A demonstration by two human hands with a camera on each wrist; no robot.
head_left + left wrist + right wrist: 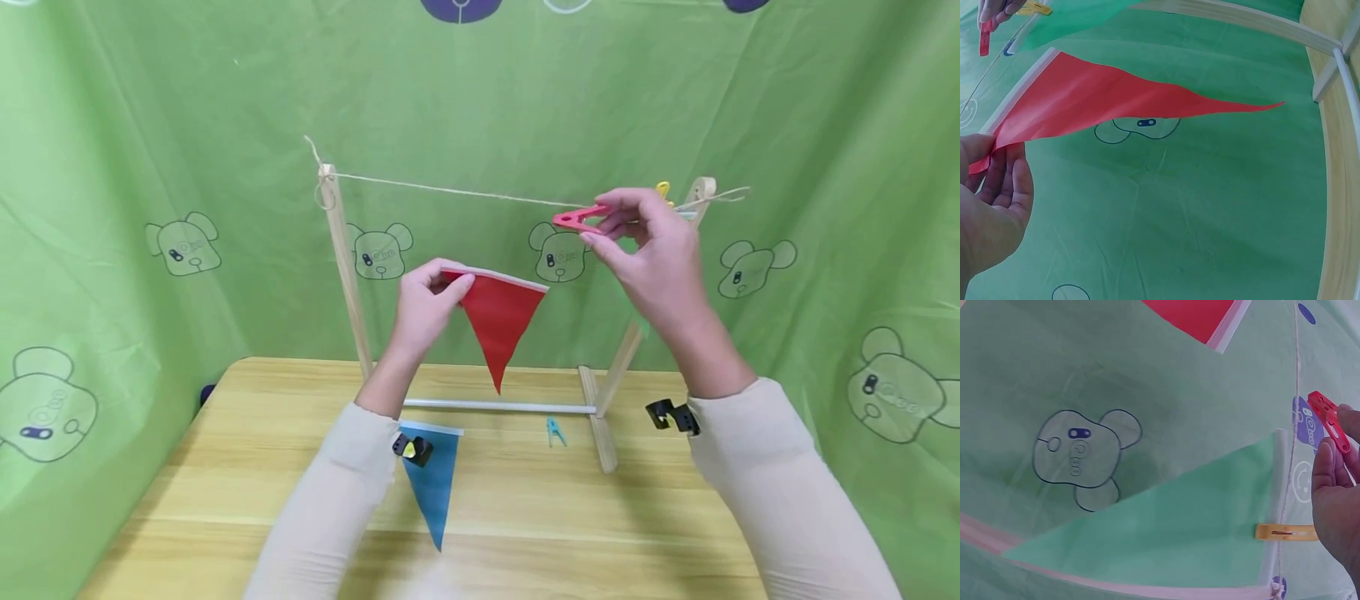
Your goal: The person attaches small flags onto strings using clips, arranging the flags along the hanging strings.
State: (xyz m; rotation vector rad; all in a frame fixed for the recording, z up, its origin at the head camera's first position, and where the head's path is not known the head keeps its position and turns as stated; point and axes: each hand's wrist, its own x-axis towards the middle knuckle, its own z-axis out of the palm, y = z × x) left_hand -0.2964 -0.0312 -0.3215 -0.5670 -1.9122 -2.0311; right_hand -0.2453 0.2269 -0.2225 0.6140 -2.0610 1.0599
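My left hand (452,287) pinches the top left corner of a red triangular flag (498,321), which hangs point down in front of the wooden frame. The left wrist view shows that flag (1104,97) stretching away from my left hand (991,159). My right hand (603,223) grips a red clothespin (576,218) right at the string (450,190) near the right post. In the right wrist view the red clothespin (1329,422) sits between my fingertips (1325,462) beside the string (1291,456). A yellow clothespin (1285,532) holds a green flag (1166,531) on the string.
A blue flag (431,487) lies on the wooden table (600,533), partly under my left sleeve. A small teal clothespin (555,431) lies by the frame's white base bar (498,406). The left post (345,267) and right post (626,354) stand before a green curtain.
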